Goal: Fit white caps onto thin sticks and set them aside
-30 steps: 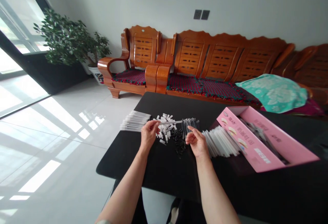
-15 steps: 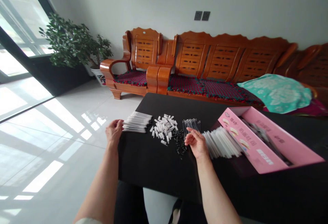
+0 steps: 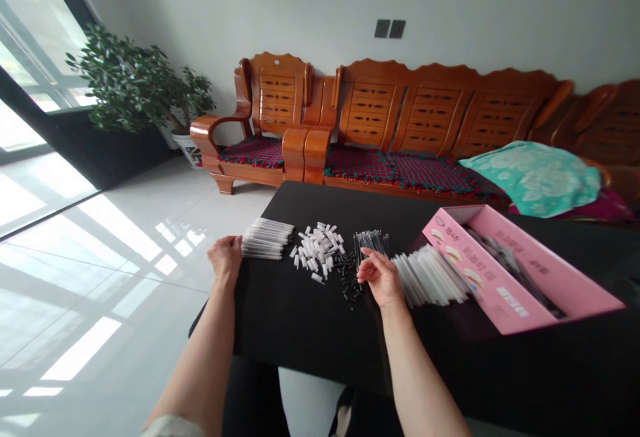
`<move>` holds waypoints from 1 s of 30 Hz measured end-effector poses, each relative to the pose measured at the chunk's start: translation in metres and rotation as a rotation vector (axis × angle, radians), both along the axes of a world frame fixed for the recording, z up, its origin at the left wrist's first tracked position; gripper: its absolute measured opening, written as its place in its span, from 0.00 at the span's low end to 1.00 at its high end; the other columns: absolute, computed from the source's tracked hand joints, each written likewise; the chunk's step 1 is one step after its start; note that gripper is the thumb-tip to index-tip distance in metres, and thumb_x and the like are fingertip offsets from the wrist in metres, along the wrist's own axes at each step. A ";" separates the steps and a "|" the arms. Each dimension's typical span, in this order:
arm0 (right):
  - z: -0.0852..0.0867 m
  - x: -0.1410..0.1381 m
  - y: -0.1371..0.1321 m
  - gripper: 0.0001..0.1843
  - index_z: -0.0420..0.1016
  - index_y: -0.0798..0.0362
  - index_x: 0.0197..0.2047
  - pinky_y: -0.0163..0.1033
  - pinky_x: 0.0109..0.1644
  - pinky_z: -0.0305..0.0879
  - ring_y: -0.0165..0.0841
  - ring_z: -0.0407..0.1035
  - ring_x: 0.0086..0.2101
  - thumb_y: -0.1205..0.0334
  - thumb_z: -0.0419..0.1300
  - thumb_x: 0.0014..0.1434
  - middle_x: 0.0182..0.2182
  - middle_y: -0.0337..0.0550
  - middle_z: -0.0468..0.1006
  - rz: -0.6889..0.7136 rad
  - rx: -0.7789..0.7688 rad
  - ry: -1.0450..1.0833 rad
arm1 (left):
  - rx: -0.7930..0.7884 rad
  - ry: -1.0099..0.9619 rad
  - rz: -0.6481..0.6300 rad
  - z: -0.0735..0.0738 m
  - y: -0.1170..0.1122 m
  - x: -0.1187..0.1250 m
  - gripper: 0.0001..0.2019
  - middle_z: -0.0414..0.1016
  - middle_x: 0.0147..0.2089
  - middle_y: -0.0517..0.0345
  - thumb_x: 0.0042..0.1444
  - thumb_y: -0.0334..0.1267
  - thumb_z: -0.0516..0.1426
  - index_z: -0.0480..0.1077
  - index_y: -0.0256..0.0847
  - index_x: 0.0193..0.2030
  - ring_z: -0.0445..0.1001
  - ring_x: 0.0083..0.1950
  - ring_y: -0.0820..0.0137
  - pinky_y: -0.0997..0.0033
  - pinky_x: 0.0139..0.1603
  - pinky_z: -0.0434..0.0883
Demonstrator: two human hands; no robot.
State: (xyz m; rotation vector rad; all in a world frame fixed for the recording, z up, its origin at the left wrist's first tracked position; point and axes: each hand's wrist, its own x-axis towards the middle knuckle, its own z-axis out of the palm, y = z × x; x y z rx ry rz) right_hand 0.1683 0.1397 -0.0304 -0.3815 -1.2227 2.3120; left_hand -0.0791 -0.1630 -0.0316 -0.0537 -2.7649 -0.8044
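Note:
My left hand (image 3: 225, 258) is closed at the left ends of a row of white pens (image 3: 267, 238) with dark tips. Whether a pen is pinched between its fingers is hidden. My right hand (image 3: 382, 277) hovers with loosely bent fingers apart and nothing seen in them. Beneath and beyond it lie small black plugs (image 3: 349, 277) and a bundle of thin dark pen refills (image 3: 373, 242). White pen caps (image 3: 319, 248) form a heap between my hands. To the right of my right hand, pale translucent pen barrels (image 3: 433, 276) lie side by side.
A pink box (image 3: 500, 290) with dark and clear contents stands on the black table (image 3: 310, 330) at right. Behind the table runs a wooden sofa (image 3: 375, 104) with a turquoise cloth (image 3: 540, 177). A potted plant (image 3: 135, 84) is at left.
My left hand has shifted slightly against the pen ends, its fingers tucked in more. The right hand keeps almost the same pose. The view has moved a little.

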 end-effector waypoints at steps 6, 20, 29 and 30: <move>0.000 0.000 -0.002 0.17 0.78 0.57 0.43 0.34 0.19 0.73 0.33 0.75 0.20 0.55 0.66 0.54 0.22 0.40 0.80 0.004 0.012 0.003 | 0.072 0.120 0.088 0.005 0.006 0.005 0.18 0.80 0.35 0.47 0.57 0.45 0.55 0.79 0.36 0.45 0.76 0.39 0.58 0.63 0.45 0.68; 0.018 0.032 0.031 0.11 0.76 0.55 0.33 0.33 0.13 0.56 0.32 0.65 0.13 0.55 0.61 0.52 0.16 0.38 0.73 -0.440 0.587 -0.622 | 0.322 0.226 -0.607 -0.010 0.122 0.115 0.13 0.76 0.33 0.55 0.64 0.39 0.52 0.77 0.40 0.40 0.71 0.28 0.73 0.75 0.33 0.65; 0.012 0.065 0.045 0.06 0.76 0.49 0.25 0.42 0.30 0.63 0.45 0.76 0.32 0.59 0.61 0.51 0.28 0.51 0.80 -0.268 1.411 -1.317 | 0.341 0.241 -0.587 -0.009 0.117 0.112 0.11 0.76 0.33 0.56 0.63 0.38 0.53 0.77 0.39 0.38 0.71 0.29 0.73 0.75 0.34 0.65; 0.011 0.065 0.044 0.06 0.76 0.49 0.25 0.42 0.30 0.63 0.45 0.76 0.33 0.59 0.61 0.51 0.29 0.52 0.80 -0.265 1.425 -1.324 | 0.340 0.239 -0.589 -0.009 0.117 0.112 0.11 0.75 0.33 0.56 0.63 0.38 0.53 0.77 0.39 0.38 0.71 0.28 0.73 0.75 0.33 0.65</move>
